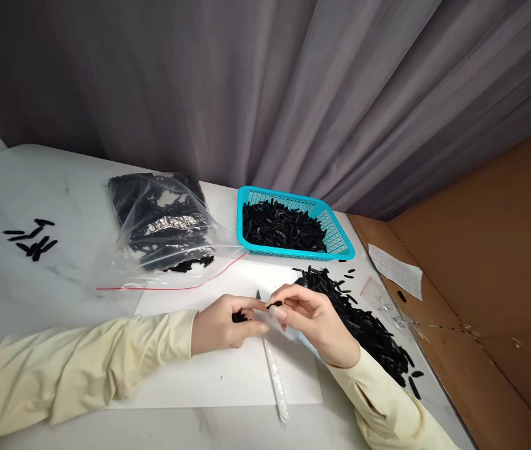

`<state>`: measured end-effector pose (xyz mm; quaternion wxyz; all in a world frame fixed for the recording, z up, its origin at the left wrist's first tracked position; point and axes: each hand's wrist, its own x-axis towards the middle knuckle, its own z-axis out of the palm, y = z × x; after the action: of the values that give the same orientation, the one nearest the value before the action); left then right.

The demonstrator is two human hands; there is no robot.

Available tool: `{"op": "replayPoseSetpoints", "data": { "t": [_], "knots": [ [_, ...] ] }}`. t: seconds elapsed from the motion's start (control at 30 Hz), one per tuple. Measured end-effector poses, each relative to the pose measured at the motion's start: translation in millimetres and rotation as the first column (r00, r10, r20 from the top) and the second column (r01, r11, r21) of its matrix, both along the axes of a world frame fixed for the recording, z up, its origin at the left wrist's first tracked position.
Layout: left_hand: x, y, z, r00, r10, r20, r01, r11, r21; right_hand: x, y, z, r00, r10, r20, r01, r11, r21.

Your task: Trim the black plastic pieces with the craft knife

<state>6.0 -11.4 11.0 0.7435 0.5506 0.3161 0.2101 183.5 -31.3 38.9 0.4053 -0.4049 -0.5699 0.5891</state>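
Small black piece (274,304) between fingertips

The white sheet (227,375) lies on the table, and over it the left hand (222,325) curls around a few small black pieces (238,317) while the right hand (314,322) pinches one black piece (274,305) at its fingertips. A slim knife (274,369) rests on the sheet beneath them. Beyond the sheet sits a turquoise basket (338,240); a loose black pile (368,328) spreads right of it, a clear bag (162,225) behind its left end.
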Motion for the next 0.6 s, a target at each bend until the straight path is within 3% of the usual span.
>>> {"op": "replayPoseSetpoints", "data": {
  "t": [0.1, 0.2, 0.37, 0.6],
  "knots": [
    [0, -1, -1.0, 0.996, 0.084, -0.028, -0.081, 0.994, 0.079, 9, -4, -14.4, 0.975, -0.095, -0.200, 0.046, 0.970, -0.239],
    [0, -2, -1.6, 0.987, 0.141, -0.079, -0.124, 0.975, 0.186, 11, -5, -26.3, 0.943, -0.147, -0.297, 0.041, 0.941, -0.335],
    [1, -3, -2.9, 0.953, 0.254, -0.164, -0.196, 0.933, 0.303, 8, -6, -34.1, 0.930, -0.152, -0.335, 0.020, 0.930, -0.367],
    [2, -2, -1.3, 0.949, 0.264, -0.175, -0.198, 0.925, 0.325, 4, -10, -35.2, 0.937, -0.155, -0.313, 0.052, 0.948, -0.315]
  ]
}}
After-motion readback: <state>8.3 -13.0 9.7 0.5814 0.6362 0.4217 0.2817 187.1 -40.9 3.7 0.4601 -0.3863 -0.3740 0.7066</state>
